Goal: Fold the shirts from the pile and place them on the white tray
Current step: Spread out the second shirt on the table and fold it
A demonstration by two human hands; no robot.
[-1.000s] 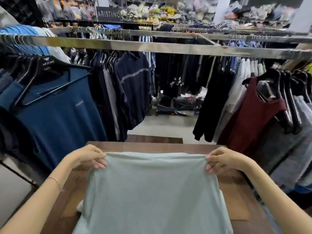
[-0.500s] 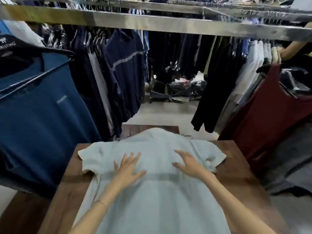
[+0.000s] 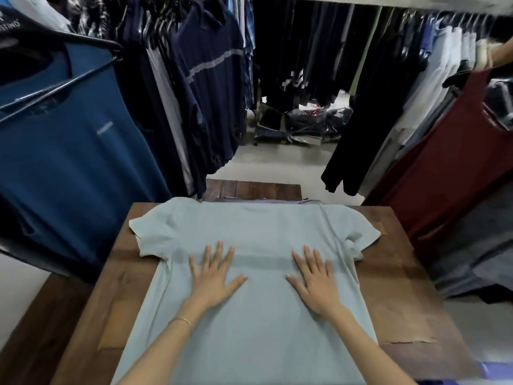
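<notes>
A pale grey-green shirt [image 3: 255, 226] lies spread flat, back side up, across the brown wooden table [image 3: 388, 287]. Its short sleeves stick out left and right; the right sleeve is bunched. My left hand [image 3: 213, 276] rests flat on the shirt left of centre, fingers spread. My right hand [image 3: 315, 279] presses flat on it right of centre, fingers straight. A faint darker band runs across the cloth between the two hands. No white tray and no pile show in this view.
Clothes racks crowd both sides: a blue shirt on a hanger [image 3: 69, 140] at the left, a maroon top [image 3: 449, 162] at the right, dark garments behind. A lower wooden bench [image 3: 252, 188] sits past the table's far edge. Another person's arm [image 3: 501, 52] reaches in at upper right.
A second ago both hands pinched the shirt's edge and held it up. The shirt now lies on the table, and the flat hands have slid a little toward me and apart.
</notes>
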